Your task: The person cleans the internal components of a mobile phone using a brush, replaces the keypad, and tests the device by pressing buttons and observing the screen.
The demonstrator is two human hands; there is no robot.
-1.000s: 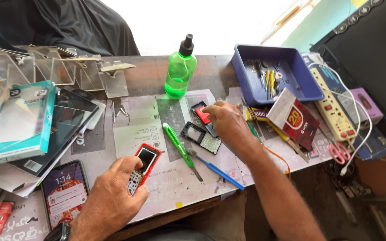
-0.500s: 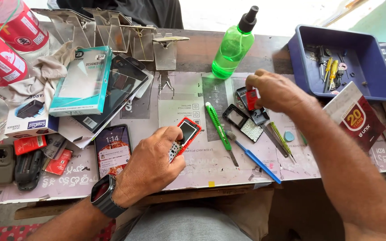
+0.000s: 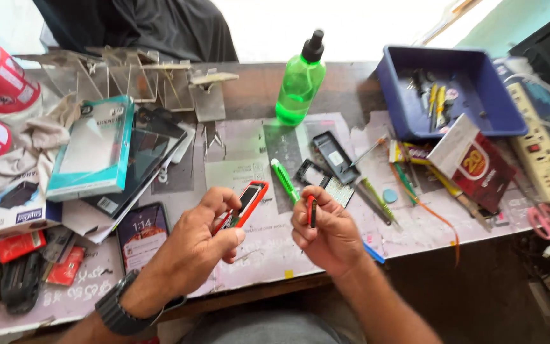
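Between left hand (image 3: 202,245) fingers, red phone (image 3: 244,205), right hand (image 3: 326,232) pinching red-black part (image 3: 311,210)

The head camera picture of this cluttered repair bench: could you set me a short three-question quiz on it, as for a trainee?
1. True or false: the left hand holds the small red-framed phone.
2. What does the right hand pinch upright between its fingers? A) pink scissors B) a thin red-and-black part C) a green spray bottle
3. Fill in: the green translucent plastic spray bottle stands to the ___ of the blue plastic tray in the picture.

Key: 1 true; 2 B, the thin red-and-black part; 3 left.
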